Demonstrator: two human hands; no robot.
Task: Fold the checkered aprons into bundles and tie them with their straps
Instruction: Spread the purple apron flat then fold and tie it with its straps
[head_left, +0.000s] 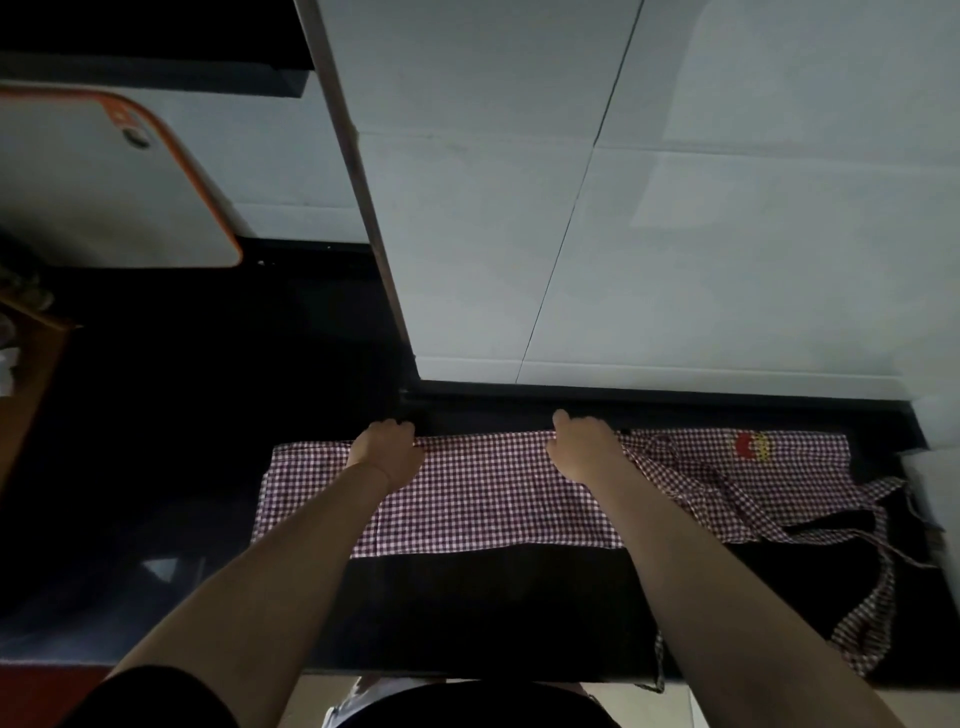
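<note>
- The checkered apron (483, 499) lies spread flat as a long band across a dark countertop (467, 613), its far edge close to the foot of the wall and its near edge well back from the counter's front lip.
- Its cloth is a small red-and-white check; on the right end sits a red and yellow emblem (751, 447), and that end is rumpled rather than flat.
- The straps (878, 582) trail off the right end, one looping over the dark surface and hanging down past the counter's front edge.
- The left hand (387, 451) is at the apron's far edge, fingers curled over the hem and gripping the cloth.
- The right hand (584, 447) is at the same far edge, further right, fingers likewise curled down onto the hem, thumb raised; it holds the fabric.
- Both forearms reach in from the bottom of the view, crossing the bare dark strip of counter.
- Behind the counter rises a pale tiled wall (675, 208) with thin grout lines, and a projecting corner runs down it at the left.
- To the left, a white board with an orange rim (104, 182) leans against the wall, above a very dark stretch of counter.
- At the far left edge a brownish wooden edge (26, 384) shows, with blurred items on it that I cannot identify.
- The room is dim.
</note>
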